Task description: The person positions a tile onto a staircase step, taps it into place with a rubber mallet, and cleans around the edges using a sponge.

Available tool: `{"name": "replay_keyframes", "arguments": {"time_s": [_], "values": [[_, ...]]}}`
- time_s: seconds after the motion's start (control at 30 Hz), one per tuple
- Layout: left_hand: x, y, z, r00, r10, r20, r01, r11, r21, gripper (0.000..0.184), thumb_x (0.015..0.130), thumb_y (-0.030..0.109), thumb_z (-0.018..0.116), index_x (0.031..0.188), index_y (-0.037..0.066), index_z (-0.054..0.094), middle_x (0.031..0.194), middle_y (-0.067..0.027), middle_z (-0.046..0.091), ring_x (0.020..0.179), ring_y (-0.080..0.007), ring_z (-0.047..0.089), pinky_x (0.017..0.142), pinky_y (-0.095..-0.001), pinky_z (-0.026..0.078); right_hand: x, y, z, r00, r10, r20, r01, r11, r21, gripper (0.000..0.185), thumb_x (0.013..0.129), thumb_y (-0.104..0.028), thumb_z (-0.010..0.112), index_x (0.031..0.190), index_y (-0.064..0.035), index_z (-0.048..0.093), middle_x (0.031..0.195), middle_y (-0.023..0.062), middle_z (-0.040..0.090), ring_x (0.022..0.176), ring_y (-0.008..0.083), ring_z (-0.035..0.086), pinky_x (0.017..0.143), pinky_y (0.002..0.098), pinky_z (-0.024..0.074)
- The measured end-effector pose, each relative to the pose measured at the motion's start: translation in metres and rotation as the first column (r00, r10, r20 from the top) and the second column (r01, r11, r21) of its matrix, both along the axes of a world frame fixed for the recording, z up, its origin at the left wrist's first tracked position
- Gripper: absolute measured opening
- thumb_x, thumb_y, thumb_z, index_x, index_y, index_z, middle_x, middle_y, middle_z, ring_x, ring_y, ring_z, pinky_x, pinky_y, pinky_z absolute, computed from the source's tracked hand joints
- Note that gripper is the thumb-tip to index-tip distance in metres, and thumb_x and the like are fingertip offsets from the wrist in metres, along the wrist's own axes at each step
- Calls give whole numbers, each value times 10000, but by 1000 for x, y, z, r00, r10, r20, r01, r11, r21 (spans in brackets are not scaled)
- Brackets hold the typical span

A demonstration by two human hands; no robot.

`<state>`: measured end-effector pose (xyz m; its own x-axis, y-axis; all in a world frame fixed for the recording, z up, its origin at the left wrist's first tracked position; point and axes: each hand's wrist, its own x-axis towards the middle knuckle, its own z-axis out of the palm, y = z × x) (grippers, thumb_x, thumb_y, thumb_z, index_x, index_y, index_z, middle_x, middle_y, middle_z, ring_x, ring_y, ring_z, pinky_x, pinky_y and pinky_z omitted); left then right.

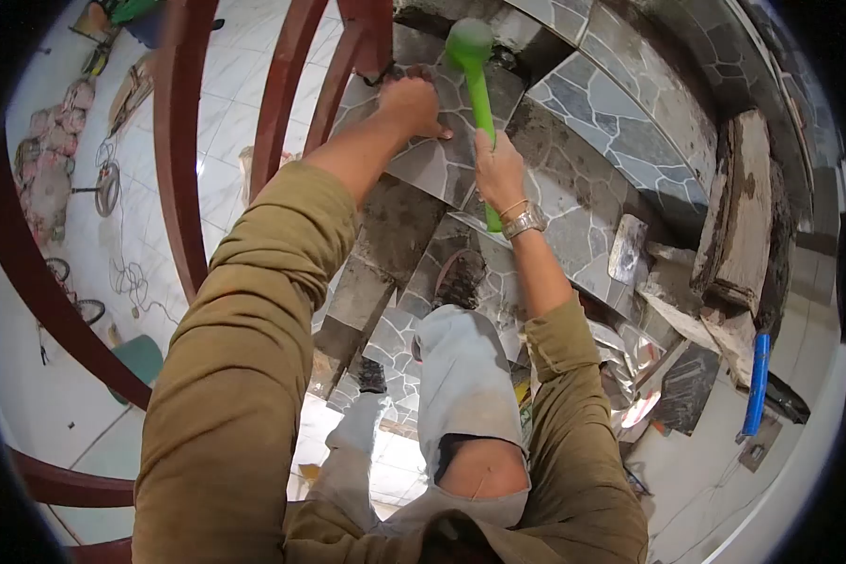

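Note:
My right hand is closed around the handle of a green mallet, whose rounded head points away from me above the stair. My left hand presses down on a grey stone-patterned tile, thumb spread to the side and fingertips partly hidden. That hand lies close to the foot of a dark red railing post. More stone-patterned tiles cover the steps around both hands. One of my shoes stands on a lower step, below the right hand.
Curved red railing bars run along the left, above a white tiled floor. A trowel, wooden blocks and a blue-handled tool lie on the right. Upper steps rise at the far right.

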<state>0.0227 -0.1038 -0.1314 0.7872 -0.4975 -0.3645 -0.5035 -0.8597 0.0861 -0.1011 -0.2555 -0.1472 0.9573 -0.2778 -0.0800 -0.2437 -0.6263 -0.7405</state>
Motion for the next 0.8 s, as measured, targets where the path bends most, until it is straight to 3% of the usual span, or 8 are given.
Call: {"name": "replay_keyframes", "arguments": {"time_s": [0.13,0.23,0.37,0.5,0.57,0.67,0.8], "values": [[-3,-1,9,1000,-15,-1,15,1000,-12,813,698,677,742,1112,-19,669,1146,-190,665,1077,-336,656,901,-446,528,1,-13,-7,994,111,-19,-111,994,-9,450,985,-423,458,988,11,580,902,349,621,885,541,584,756,585,451],[-2,-1,7,1000,-15,-18,15,1000,12,826,686,674,751,1140,-10,656,1147,-193,663,1081,-326,656,931,-442,509,-5,-8,-11,993,89,-80,-96,992,-87,463,993,-433,439,1000,9,578,920,341,627,883,537,591,764,585,452],[-5,3,-4,995,78,60,-75,996,-54,882,698,659,748,1222,-35,599,1235,-200,621,1139,-336,625,1002,-501,444,-2,-17,-15,988,86,-132,-108,979,-172,467,1001,-436,423,1010,7,570,930,334,635,889,531,598,777,576,456],[-23,8,-8,988,138,67,-134,990,-52,913,724,640,736,1289,-53,551,1349,-217,543,1230,-356,562,1074,-578,349,5,-34,-31,975,213,-68,-223,948,-226,472,1001,-438,423,1008,9,572,935,332,636,903,523,600,782,568,460],[-25,6,-5,983,153,99,-149,988,-46,912,733,637,730,1309,-44,543,1378,-220,520,1254,-355,545,1094,-592,321,3,-25,4,972,227,-66,-236,953,-191,473,1001,-442,424,1007,6,576,938,335,636,918,517,603,787,562,463],[-28,4,-4,983,143,116,-143,990,-8,886,734,636,729,1329,3,554,1413,-202,499,1256,-329,551,1113,-599,289,8,-8,31,990,96,-105,-102,994,-49,462,996,-444,434,1026,-9,586,936,339,635,931,516,603,790,563,466],[-19,2,0,992,124,-13,-123,992,28,810,728,625,743,1311,80,607,1442,-142,499,1271,-290,543,1122,-615,261,9,18,24,999,14,-31,-19,988,-154,472,979,-446,451,1032,-4,610,872,323,640,886,540,596,763,564,476]]}}
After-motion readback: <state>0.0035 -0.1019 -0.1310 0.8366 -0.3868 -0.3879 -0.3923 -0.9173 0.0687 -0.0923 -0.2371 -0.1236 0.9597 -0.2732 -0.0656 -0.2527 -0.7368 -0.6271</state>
